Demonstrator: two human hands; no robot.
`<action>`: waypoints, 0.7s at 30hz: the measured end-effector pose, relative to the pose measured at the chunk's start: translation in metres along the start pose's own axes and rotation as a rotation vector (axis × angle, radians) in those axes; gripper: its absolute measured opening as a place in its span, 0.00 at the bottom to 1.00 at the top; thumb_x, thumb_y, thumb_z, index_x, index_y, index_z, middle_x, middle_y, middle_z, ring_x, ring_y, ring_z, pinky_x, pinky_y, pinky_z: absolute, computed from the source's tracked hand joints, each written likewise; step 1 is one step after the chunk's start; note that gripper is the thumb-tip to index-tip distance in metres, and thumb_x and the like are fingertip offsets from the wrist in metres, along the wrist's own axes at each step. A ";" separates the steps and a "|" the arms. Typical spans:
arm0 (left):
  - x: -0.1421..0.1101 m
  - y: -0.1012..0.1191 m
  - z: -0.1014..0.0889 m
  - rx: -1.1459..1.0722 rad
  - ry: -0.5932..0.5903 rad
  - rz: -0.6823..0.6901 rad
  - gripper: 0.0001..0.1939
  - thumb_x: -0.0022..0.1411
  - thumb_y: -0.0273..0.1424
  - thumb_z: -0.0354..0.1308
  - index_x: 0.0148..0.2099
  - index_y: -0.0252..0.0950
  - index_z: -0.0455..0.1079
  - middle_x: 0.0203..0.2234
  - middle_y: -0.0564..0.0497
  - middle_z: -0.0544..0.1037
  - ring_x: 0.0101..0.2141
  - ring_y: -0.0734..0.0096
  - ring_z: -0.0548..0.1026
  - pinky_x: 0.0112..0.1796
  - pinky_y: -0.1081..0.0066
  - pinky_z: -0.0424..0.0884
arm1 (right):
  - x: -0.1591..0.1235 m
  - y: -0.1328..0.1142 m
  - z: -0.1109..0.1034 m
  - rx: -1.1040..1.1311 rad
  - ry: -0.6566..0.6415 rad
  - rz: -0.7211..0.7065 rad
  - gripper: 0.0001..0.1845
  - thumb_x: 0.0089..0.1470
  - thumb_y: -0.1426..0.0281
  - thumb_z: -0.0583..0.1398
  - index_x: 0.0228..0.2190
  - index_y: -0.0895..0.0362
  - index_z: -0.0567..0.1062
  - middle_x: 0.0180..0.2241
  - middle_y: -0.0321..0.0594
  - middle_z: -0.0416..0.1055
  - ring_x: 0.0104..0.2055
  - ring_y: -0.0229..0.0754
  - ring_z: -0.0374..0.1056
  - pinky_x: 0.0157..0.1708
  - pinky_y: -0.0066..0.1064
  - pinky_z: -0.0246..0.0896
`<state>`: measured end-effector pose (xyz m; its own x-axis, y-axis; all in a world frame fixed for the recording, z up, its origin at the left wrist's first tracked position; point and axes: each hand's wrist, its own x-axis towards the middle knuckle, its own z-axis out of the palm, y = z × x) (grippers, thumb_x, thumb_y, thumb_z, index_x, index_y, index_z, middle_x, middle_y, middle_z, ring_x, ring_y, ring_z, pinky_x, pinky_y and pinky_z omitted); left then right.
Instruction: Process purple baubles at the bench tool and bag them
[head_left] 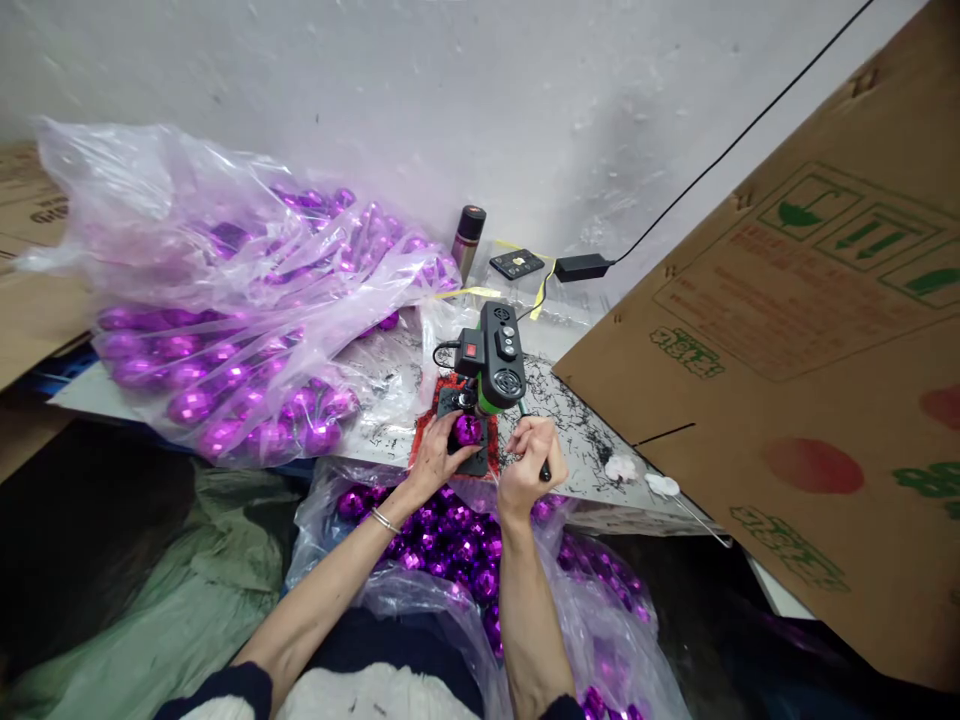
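My left hand (435,458) has thumb and fingers around a shiny purple faceted ball (469,430), steadying it on the black base (474,462) of a small bench machine. Above the ball stands the machine's black body (501,350), with round vents, a red switch and a green ring low down. My right hand (531,462) is closed in a fist around the machine's lever; the black handle end (545,470) sticks out of it. A red mat (493,440) shows around the base.
Left on the table lies a clear plastic bag (187,345) of purple balls. Another open bag of balls (450,540) sits at my lap. Behind are a bottle (468,240), a phone-like black object (516,263) and a power adapter (583,267). A large carton (795,400) leans at the right.
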<state>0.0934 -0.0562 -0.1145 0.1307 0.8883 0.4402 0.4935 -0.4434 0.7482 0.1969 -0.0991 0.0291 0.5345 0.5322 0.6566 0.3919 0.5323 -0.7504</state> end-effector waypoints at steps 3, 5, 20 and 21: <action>-0.002 0.001 -0.004 -0.056 0.009 -0.030 0.32 0.67 0.40 0.72 0.67 0.40 0.68 0.59 0.39 0.81 0.61 0.49 0.80 0.65 0.46 0.73 | 0.004 -0.004 0.000 0.020 -0.011 0.012 0.28 0.74 0.57 0.54 0.20 0.52 0.64 0.21 0.30 0.61 0.24 0.35 0.61 0.29 0.32 0.60; -0.007 0.002 -0.009 -0.089 0.022 -0.051 0.31 0.67 0.40 0.72 0.67 0.41 0.69 0.59 0.40 0.81 0.61 0.50 0.80 0.63 0.48 0.75 | 0.004 -0.005 0.000 0.016 -0.027 0.013 0.29 0.74 0.56 0.54 0.20 0.52 0.63 0.21 0.30 0.62 0.24 0.35 0.61 0.29 0.32 0.61; -0.056 0.023 -0.088 0.044 -0.061 0.101 0.21 0.75 0.45 0.60 0.62 0.41 0.76 0.54 0.41 0.84 0.55 0.50 0.84 0.57 0.48 0.83 | -0.005 -0.001 -0.002 -0.030 -0.018 0.005 0.28 0.74 0.57 0.53 0.21 0.52 0.64 0.22 0.30 0.63 0.26 0.37 0.64 0.29 0.33 0.61; -0.035 0.020 -0.097 0.081 -0.014 0.072 0.18 0.78 0.41 0.54 0.61 0.41 0.77 0.54 0.42 0.85 0.55 0.51 0.84 0.59 0.48 0.81 | -0.005 -0.001 -0.002 -0.036 -0.017 0.000 0.28 0.75 0.58 0.53 0.21 0.52 0.64 0.22 0.30 0.63 0.26 0.37 0.64 0.29 0.33 0.61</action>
<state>0.0153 -0.1078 -0.0667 0.1801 0.8564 0.4839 0.5500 -0.4956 0.6723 0.1951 -0.1037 0.0259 0.5221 0.5430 0.6577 0.4190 0.5084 -0.7523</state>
